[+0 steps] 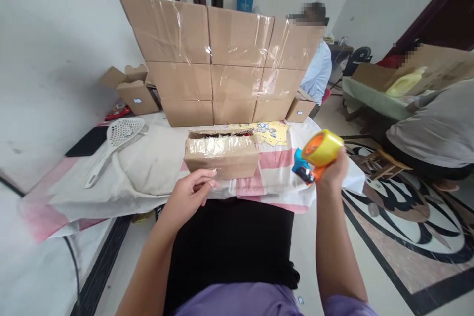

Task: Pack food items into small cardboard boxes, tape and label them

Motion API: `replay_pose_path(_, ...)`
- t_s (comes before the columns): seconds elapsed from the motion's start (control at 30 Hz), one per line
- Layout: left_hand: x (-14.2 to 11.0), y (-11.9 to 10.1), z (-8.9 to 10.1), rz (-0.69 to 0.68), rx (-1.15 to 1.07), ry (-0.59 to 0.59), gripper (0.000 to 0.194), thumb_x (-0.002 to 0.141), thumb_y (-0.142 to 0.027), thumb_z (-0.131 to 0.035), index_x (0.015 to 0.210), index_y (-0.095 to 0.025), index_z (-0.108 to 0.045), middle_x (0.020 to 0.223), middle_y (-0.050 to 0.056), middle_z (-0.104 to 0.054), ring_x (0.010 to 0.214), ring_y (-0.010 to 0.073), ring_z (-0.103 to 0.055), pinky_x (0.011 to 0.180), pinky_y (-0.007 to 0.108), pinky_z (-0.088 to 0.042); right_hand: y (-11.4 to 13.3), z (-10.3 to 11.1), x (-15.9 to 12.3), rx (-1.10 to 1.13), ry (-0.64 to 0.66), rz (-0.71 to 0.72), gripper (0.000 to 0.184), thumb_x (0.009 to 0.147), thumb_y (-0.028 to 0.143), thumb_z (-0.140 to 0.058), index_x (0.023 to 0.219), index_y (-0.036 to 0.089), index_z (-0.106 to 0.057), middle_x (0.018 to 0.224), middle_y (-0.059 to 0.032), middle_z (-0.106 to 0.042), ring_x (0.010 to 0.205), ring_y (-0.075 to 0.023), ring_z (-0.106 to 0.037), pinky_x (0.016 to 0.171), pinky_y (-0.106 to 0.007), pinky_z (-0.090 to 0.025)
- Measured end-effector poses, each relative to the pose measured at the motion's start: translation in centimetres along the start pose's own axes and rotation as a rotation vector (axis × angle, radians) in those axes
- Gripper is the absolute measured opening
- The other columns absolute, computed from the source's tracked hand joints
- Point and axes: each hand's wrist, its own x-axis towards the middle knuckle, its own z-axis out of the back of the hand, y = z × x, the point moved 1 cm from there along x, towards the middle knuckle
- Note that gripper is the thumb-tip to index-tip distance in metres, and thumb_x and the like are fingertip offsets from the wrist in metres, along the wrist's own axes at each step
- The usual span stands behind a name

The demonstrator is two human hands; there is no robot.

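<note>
A small cardboard box (222, 160) sits near the table's front edge, with shiny clear tape along its upper front and ragged flap edges at the top. My left hand (192, 190) is at the box's lower left front, its fingers loosely curled and the thumb slightly apart from the index finger; nothing shows between them. Whether it touches the cardboard I cannot tell. Off to the right, above the table's edge, my right hand (335, 170) grips a tape dispenser (304, 165) with a blue and orange body and a large roll of yellowish tape (328, 148).
Taped-together cardboard boxes (237, 64) form a wall behind the small box. An opened carton (137, 94), a white slotted skimmer (120, 136) and a black flat item (87, 141) lie left. Another small carton (300, 107) stands right. A person (320, 69) sits beyond; another (437, 123) is at right.
</note>
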Motion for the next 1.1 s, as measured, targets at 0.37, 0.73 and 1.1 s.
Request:
replay_pose_path(0.37, -0.3, -0.4, 1.4, 0.004, -0.015, -0.088, 0.042, 0.090, -0.048, -0.065, 0.121, -0.019, -0.064, 0.103, 0.009, -0.079, 0.101, 0.0235, -0.073, 0.088, 0.033, -0.054, -5.6, -2.4, 3.4, -0.568, 0.174, -0.091, 0.046, 0.067, 0.062, -0.071, 0.074, 0.019, -0.060, 0.073, -0.0055, -0.063, 0.077, -0.0240, -0.060, 0.072, -0.039, -0.052)
replay_pose_path(0.73, -4.0, -0.7, 1.1, -0.122, 0.232, -0.051, 0.026, 0.096, -0.034, -0.056, 0.113, -0.027, -0.074, 0.114, 0.001, -0.078, 0.102, 0.0201, -0.073, 0.089, 0.030, -0.054, 4.2, -13.0, -17.8, -0.578, 1.482, 0.729, 0.015, 0.094, 0.029, -0.067, 0.105, 0.019, -0.066, 0.107, -0.0089, -0.061, 0.100, -0.0225, -0.059, 0.085, -0.035, -0.052)
replay_pose_path(1.1, -5.0, 0.6, 3.0, 0.363, 0.539, -0.088, 0.085, 0.089, -0.058, -0.058, 0.160, -0.018, -0.033, 0.082, 0.001, -0.078, 0.058, 0.0228, -0.068, 0.062, 0.033, -0.045, 8.4, -14.6, -15.5, -0.505, 1.553, 0.832, 0.013, 0.097, 0.013, -0.055, 0.088, 0.018, -0.063, 0.102, -0.0075, -0.062, 0.099, -0.0212, -0.054, 0.087, -0.036, -0.045)
